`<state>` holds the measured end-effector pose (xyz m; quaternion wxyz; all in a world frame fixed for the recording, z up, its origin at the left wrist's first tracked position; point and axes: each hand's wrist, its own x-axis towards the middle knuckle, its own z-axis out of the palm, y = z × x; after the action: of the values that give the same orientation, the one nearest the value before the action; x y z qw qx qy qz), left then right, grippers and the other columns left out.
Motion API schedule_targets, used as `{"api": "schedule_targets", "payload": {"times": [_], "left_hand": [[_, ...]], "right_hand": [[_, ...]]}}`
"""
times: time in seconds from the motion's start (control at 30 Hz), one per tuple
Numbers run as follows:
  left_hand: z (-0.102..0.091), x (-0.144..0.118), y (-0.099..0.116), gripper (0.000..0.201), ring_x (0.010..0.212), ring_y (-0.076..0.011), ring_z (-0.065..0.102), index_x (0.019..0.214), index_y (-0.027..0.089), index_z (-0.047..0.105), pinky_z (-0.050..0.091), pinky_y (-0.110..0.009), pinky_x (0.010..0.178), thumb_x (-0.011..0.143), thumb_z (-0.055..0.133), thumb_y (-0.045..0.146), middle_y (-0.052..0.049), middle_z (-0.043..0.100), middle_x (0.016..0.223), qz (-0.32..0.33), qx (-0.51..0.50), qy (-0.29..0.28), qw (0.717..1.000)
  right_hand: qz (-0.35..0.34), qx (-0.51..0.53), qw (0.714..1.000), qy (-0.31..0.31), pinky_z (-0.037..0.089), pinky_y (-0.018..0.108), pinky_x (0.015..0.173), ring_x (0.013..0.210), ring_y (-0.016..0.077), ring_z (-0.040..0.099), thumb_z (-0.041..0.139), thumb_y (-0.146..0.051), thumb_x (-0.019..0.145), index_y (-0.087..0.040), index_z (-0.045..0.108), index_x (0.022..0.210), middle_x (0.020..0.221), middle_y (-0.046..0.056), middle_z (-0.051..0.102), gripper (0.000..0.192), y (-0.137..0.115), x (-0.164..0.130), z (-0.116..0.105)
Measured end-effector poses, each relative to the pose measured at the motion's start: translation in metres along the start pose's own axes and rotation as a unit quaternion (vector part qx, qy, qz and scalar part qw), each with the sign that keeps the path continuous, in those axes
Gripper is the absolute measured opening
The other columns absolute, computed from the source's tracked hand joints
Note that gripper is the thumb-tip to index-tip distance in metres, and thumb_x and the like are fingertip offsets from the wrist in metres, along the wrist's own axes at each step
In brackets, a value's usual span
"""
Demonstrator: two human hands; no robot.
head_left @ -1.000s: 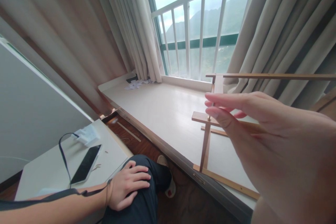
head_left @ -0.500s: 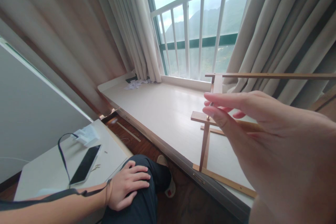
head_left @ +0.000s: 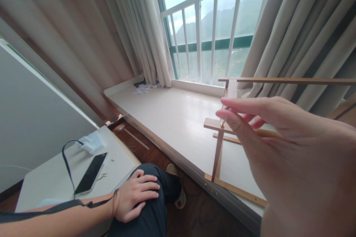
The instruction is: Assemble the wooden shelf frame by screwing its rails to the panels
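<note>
My right hand (head_left: pixel 278 144) pinches a small thin metal piece (head_left: pixel 226 109) between thumb and forefinger; it looks like a hex key, mostly hidden by the fingertips. Just below those fingertips a brass-coloured screw (head_left: pixel 222 124) stands in the end of a wooden bar (head_left: pixel 211 123). That bar belongs to a wooden frame with an upright leg (head_left: pixel 218 155), a lower rail (head_left: pixel 240 192) and a long upper rail (head_left: pixel 289 80). My left hand (head_left: pixel 138 195) lies flat on my knee with its fingers spread, holding nothing. A dark strap (head_left: pixel 94 203) runs along the left forearm to its wrist.
The frame stands on a white window ledge (head_left: pixel 167 118), with paper scraps (head_left: pixel 143 89) at its far left. On a white table (head_left: pixel 36 189) lie a phone (head_left: pixel 91 174), several small brass-coloured fittings (head_left: pixel 102 176) and a clear plastic bag (head_left: pixel 93 142). Curtains (head_left: pixel 300 37) flank the railed window.
The fingertips of my right hand have shifted slightly, the forefinger sliding right relative to the thumb and the metal piece turning between them. My left hand stays on the knee.
</note>
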<state>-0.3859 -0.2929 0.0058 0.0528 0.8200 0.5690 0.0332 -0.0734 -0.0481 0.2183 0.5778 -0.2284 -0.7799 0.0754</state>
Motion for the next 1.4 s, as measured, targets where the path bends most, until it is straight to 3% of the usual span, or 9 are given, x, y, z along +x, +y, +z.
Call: {"api": "schedule_targets", "payload": {"times": [0.43, 0.73, 1.23, 1.4], "left_hand": [[0.0057, -0.0029, -0.0024, 0.058, 0.132, -0.0291, 0.057, 0.13, 0.034, 0.058, 0.029, -0.048, 0.105, 0.073, 0.051, 0.022, -0.001, 0.072, 0.132, -0.007, -0.007, -0.001, 1.0], [0.0073, -0.0032, -0.0022, 0.057, 0.131, -0.0284, 0.058, 0.129, 0.034, 0.058, 0.029, -0.046, 0.107, 0.073, 0.052, 0.023, -0.001, 0.072, 0.13, -0.01, -0.002, 0.004, 1.0], [0.0021, -0.0002, 0.0004, 0.058, 0.132, -0.0281, 0.057, 0.129, 0.033, 0.059, 0.03, -0.047, 0.105, 0.072, 0.052, 0.022, 0.0, 0.072, 0.132, -0.011, -0.005, 0.0, 1.0], [0.0036, -0.0011, 0.0003, 0.057, 0.131, -0.0288, 0.057, 0.129, 0.033, 0.059, 0.031, -0.047, 0.105, 0.073, 0.052, 0.023, -0.001, 0.072, 0.132, -0.013, -0.008, 0.0, 1.0]], "right_hand": [[-0.015, -0.017, 1.0, -0.011, 0.055, 0.028, 0.071, 0.074, 0.0159, 0.073, 0.066, -0.023, 0.095, -0.026, 0.075, 0.098, 0.084, -0.002, 0.078, 0.01, 0.0025, 0.0024, -0.0033], [0.054, -0.024, 0.998, 0.015, 0.055, 0.027, 0.072, 0.068, 0.0146, 0.071, 0.07, -0.025, 0.092, -0.027, 0.075, 0.093, 0.076, -0.004, 0.075, 0.006, -0.0074, 0.001, 0.0012], [0.011, -0.037, 0.999, 0.001, 0.049, 0.031, 0.062, 0.062, 0.017, 0.068, 0.067, -0.027, 0.094, -0.026, 0.072, 0.085, 0.07, -0.003, 0.073, 0.01, -0.0038, 0.0034, 0.0014], [0.025, -0.062, 0.998, 0.008, 0.047, 0.033, 0.07, 0.07, 0.0171, 0.068, 0.068, -0.034, 0.094, -0.027, 0.072, 0.087, 0.08, -0.002, 0.075, 0.011, -0.0035, -0.0003, 0.001]]}}
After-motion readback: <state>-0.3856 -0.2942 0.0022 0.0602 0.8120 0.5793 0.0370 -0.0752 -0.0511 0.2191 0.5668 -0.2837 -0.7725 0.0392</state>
